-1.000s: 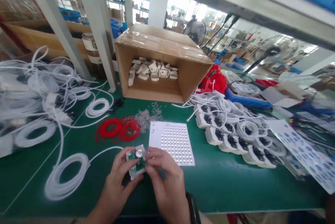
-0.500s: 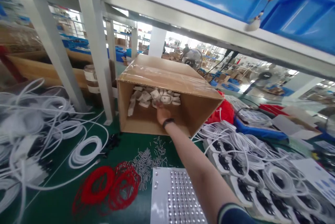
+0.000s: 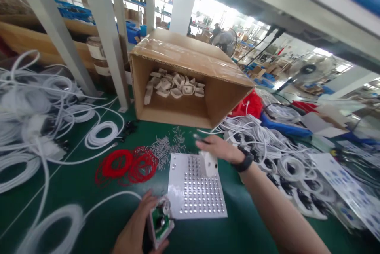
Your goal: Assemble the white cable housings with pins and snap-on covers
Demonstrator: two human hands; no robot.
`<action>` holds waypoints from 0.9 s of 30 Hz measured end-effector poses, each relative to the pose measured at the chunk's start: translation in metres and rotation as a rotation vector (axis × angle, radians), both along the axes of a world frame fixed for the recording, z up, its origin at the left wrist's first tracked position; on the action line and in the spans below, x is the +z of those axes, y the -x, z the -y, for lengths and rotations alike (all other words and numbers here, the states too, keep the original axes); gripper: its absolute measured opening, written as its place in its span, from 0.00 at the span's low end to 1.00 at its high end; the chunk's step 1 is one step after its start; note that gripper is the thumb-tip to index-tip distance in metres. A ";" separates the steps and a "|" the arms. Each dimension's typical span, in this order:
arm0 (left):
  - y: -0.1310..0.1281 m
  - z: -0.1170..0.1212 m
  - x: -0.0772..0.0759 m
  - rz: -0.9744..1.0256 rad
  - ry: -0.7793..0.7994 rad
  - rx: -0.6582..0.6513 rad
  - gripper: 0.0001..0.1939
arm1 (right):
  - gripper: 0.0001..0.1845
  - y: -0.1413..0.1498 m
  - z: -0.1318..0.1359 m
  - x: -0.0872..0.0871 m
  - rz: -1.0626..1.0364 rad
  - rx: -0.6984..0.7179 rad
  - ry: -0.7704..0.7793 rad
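Note:
My left hand (image 3: pixel 134 224), low in the view, is closed around a small white housing with a green circuit board (image 3: pixel 160 222) facing up. A white cable (image 3: pixel 113 195) runs behind that hand to a blurred coil. My right hand (image 3: pixel 219 148) grips a white plastic cover (image 3: pixel 210 165) with small holes, held over the upper part of a white sheet (image 3: pixel 177 184) with rows of shiny round pieces. A thin dark and metallic thing (image 3: pixel 201 139) shows at my right fingertips, too blurred to name. An open cardboard box (image 3: pixel 169 113) holds several similar white covers (image 3: pixel 175 84).
Red wire coils (image 3: pixel 118 163) and a heap of small metal pins (image 3: pixel 162 151) lie left of the sheet. Coiled white cables (image 3: pixel 102 134) spread over the left side. More cables and white housings (image 3: pixel 292 169) crowd the right. A shelf post (image 3: pixel 109 40) stands beside the box.
My right hand has come out of the cardboard box with a white cover and moved down over the sheet. My left hand with the circuit-board housing has entered at the bottom. The view has tilted down.

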State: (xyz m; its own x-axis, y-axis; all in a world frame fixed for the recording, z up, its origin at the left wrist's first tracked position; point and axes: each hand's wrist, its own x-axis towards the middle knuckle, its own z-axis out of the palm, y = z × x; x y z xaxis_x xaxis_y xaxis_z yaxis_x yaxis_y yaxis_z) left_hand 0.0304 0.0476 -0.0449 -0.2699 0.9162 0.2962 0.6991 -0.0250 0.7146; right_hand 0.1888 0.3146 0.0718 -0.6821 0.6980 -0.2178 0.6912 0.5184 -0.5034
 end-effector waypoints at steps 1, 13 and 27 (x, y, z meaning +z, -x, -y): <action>0.001 0.000 0.002 -0.023 0.025 -0.012 0.34 | 0.29 -0.013 0.015 -0.002 0.016 0.053 0.062; 0.000 0.004 0.043 0.125 0.167 0.131 0.34 | 0.36 -0.040 0.142 -0.032 0.082 -0.313 -0.251; -0.015 -0.007 0.074 -0.363 -0.048 -0.048 0.26 | 0.21 0.010 0.162 -0.051 -0.874 -0.399 1.102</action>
